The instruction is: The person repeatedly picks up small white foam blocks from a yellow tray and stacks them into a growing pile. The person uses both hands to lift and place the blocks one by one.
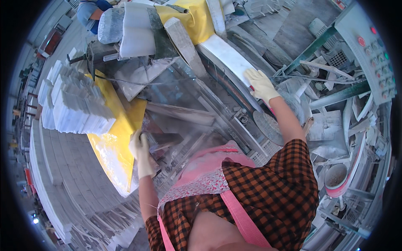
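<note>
My right hand [262, 85], in a cream glove, lies palm down with its fingers stretched over the near end of a long white slab [226, 53]. A thin red edge shows beside the palm; what it belongs to is unclear. At lower left, my gloved left hand [141, 153] is closed beside a yellow sheet [109, 152]. A dark flat piece [165, 140] juts out by its fingers; I cannot make out whether the hand holds it. The slab lies along a narrow machine bed that runs away from me.
Stacked white stone pieces [79, 102] stand on the left beside the yellow sheet. A control panel [370, 52] with coloured buttons is at upper right. Below it, a bucket [336, 175] stands among stone scraps. Another person's arm [95, 14] shows at far left.
</note>
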A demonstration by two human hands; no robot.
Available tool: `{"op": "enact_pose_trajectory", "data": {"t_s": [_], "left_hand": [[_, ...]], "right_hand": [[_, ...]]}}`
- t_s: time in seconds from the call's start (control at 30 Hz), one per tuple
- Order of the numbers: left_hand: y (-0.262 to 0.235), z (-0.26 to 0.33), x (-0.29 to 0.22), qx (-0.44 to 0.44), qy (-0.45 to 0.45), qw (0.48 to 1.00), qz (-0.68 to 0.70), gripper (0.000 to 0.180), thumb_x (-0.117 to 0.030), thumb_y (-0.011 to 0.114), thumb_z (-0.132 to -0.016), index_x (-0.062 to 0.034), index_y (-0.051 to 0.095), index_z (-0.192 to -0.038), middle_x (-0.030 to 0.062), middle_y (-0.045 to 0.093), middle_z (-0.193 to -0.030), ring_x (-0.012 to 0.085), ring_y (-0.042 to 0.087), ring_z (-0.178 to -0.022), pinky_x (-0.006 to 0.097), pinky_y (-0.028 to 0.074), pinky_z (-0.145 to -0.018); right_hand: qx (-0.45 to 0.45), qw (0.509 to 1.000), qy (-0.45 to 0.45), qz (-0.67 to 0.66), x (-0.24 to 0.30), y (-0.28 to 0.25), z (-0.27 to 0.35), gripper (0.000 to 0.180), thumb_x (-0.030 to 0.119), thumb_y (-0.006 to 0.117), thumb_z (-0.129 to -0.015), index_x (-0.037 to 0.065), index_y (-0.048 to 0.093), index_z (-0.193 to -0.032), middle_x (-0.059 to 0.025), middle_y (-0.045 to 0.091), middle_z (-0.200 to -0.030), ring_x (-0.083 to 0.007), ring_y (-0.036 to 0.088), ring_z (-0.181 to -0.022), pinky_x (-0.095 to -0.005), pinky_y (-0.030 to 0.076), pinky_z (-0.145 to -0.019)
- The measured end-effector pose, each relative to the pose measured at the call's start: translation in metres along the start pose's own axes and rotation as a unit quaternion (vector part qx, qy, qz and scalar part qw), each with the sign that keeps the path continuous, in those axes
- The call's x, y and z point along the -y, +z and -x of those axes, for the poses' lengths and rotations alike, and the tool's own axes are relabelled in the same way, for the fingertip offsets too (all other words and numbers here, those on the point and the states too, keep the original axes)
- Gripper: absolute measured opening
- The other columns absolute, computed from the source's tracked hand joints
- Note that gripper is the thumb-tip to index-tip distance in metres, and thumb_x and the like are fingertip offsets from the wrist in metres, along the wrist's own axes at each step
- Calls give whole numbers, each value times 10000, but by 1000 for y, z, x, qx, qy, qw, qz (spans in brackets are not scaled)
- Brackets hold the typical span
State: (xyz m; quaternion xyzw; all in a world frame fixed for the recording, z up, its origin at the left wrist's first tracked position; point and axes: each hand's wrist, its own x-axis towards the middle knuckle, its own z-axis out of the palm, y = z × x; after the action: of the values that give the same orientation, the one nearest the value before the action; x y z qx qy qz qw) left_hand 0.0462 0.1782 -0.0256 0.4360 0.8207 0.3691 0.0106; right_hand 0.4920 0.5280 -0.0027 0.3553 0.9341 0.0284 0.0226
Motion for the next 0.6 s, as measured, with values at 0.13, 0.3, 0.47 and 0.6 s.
{"op": "enact_pose_trajectory", "data": {"t_s": [0.13,0.3,0.47,0.6], "left_hand": [[38,7,-4,35,125,972,-197,161,-143,686,-827,-33,723,-937,149,722,-887,338,676,-901,461,484,-1018],[39,8,-2,59,83,974,-203,137,-170,682,-815,-40,712,-846,141,701,-814,332,671,-848,467,477,-1004],[44,5,-4,44,60,975,-209,137,-167,687,-808,-41,731,-837,154,702,-820,342,684,-836,456,513,-889],[42,6,-6,14,94,973,-212,138,-154,684,-804,-29,732,-836,161,698,-823,357,684,-812,450,532,-841]], "right_hand": [[-62,997,22,45,4,30,-21,845,147,725,-783,57,370,-1544,-154,346,-1622,-260,329,-1506,-436,242,-1247],[-142,988,46,-26,-4,35,-26,683,200,673,-886,-33,418,-1476,-211,489,-1496,-316,458,-1405,-445,334,-1200],[-221,974,-45,-13,-24,22,-47,642,226,678,-888,-88,462,-1406,-245,562,-1394,-345,520,-1341,-423,386,-1168],[-178,977,-109,44,-15,27,-81,629,189,623,-909,-80,433,-1445,-247,526,-1448,-345,498,-1375,-424,360,-1191]]}}
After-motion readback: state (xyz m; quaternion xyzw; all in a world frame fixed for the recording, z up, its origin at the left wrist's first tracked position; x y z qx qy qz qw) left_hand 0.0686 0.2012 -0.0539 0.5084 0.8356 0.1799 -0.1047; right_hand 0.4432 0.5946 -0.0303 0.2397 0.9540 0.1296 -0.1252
